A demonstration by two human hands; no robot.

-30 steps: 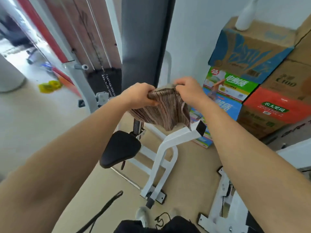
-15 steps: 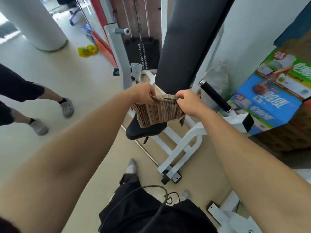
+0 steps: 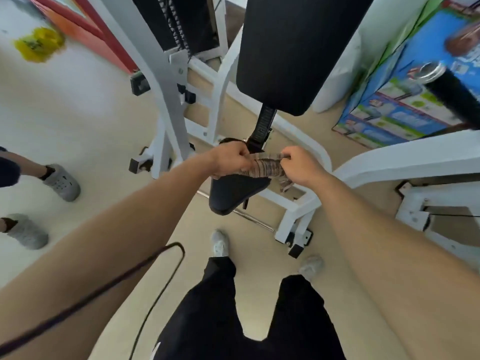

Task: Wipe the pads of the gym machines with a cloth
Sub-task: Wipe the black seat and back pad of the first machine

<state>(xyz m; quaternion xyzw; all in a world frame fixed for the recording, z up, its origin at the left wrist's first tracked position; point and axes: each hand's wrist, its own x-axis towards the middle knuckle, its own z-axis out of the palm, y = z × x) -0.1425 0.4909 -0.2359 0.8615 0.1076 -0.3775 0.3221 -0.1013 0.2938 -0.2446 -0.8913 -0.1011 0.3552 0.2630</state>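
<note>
Both hands are closed tight on a stripy brown cloth, the left hand on one end and the right hand on the other. The cloth is bunched up between them, just above the black seat pad (a big black back pad stands behind it on the white frame).

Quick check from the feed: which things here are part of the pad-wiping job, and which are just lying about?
Part of the job:
- striped cloth, gripped by left hand and right hand
- black seat pad
- black back pad

Lying about:
- printed boxes
- yellow object on the floor
- another person's grey shoes
</note>
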